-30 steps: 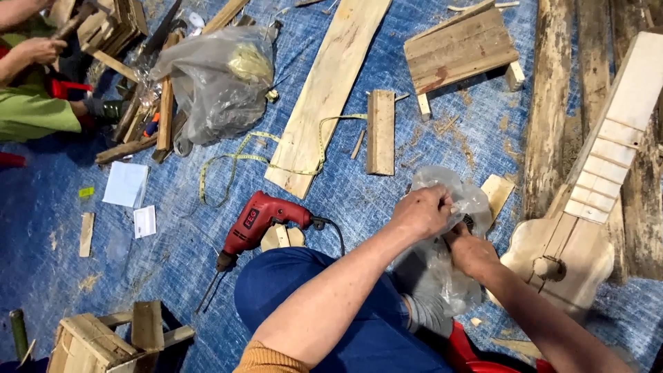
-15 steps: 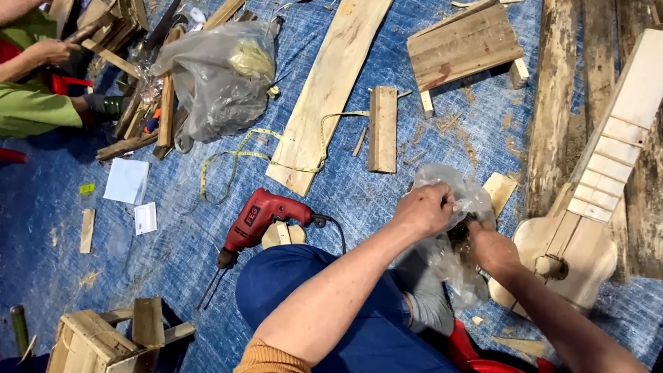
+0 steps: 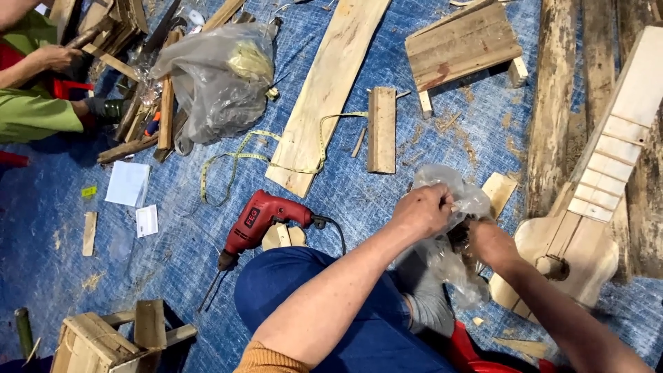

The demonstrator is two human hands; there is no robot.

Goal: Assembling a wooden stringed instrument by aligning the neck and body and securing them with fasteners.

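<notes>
My left hand (image 3: pixel 423 209) pinches the upper edge of a clear plastic bag (image 3: pixel 452 197) that lies over my knee on the blue floor cover. My right hand (image 3: pixel 483 238) is pushed down into the same bag, its fingers hidden by the crinkled plastic and something dark inside. Just right of the bag lies a small wooden guitar-shaped piece (image 3: pixel 587 228) with a long fretted neck. A red power drill (image 3: pixel 259 220) lies on the floor to the left of my leg.
A long pale plank (image 3: pixel 324 90), a short board (image 3: pixel 381 128) and a yellow tape measure (image 3: pixel 235 157) lie ahead. A slatted wooden panel (image 3: pixel 461 45) sits at top right, a second plastic bag (image 3: pixel 221 76) at top left. Another person's hands (image 3: pixel 52 59) work at far left. A wooden crate (image 3: pixel 97 342) stands at bottom left.
My right hand has gone deeper into the bag while my left hand keeps hold of its edge. The view has shifted slightly; the other things have not moved.
</notes>
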